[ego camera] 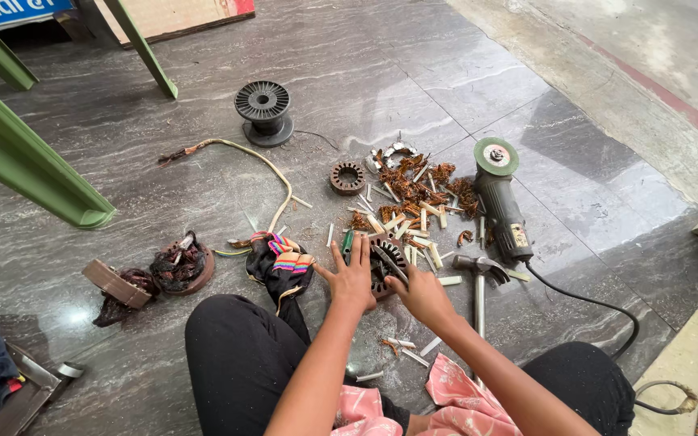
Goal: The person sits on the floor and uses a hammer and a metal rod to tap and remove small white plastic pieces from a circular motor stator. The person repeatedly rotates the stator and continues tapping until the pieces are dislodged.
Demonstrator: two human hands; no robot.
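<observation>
Landmark: round slotted metal motor stator core (383,260), lying flat on the grey polished stone floor (462,89), just in front of the seated person's knees.

Left hand (351,278): palm down, fingers spread, resting on the stator's left edge. A green-handled tool (347,245) lies just beyond its fingertips, touching the stator's left side.

Right hand (423,295): at the stator's right edge, fingers pinched around a dark slim metal tool (389,262) that lies slanted across the stator's top face.

Right of the stator: steel-headed hammer (478,270), near; beyond it a black angle grinder with green disc (501,198), its cord trailing away.

Behind the stator: heap of copper wire scraps and white insulation strips (415,202); a smaller rusty ring core (347,177) at the heap's left; an empty black plastic spool (262,109) well apart.

Left of the stator: striped dark cloth (283,266), near; burnt winding bundle (179,265) farther.
</observation>
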